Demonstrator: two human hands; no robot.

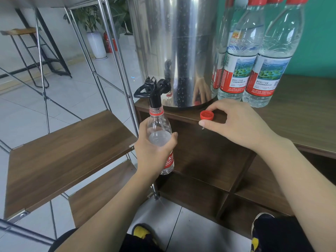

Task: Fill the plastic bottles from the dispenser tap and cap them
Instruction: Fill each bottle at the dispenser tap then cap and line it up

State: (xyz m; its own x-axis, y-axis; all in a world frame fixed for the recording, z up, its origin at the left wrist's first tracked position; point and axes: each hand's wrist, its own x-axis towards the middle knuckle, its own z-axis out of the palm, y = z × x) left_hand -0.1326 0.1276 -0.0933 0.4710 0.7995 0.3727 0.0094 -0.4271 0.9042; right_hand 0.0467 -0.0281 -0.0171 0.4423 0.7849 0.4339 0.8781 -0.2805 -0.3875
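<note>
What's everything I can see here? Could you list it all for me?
Dispenser: one, shiny steel, on the wooden cabinet.
Tap: one, black, at the dispenser's base.
Open bottle: one, clear with red label, mouth under the tap.
Loose cap: one, red, on the cabinet edge.
Capped bottles: several, clear, red caps, right of the dispenser.
Folding shelf: brown boards, metal frame, left.
Stool: one, far left.
Potted plant: one, white pot, background.
Left hand: grips the open bottle.
Right hand: fingers at the loose cap.

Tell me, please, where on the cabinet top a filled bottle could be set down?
Bare wood lies right of the capped bottles, toward the green wall. The front strip between the dispenser and the edge is crowded: the right hand and red cap fill it.
</note>
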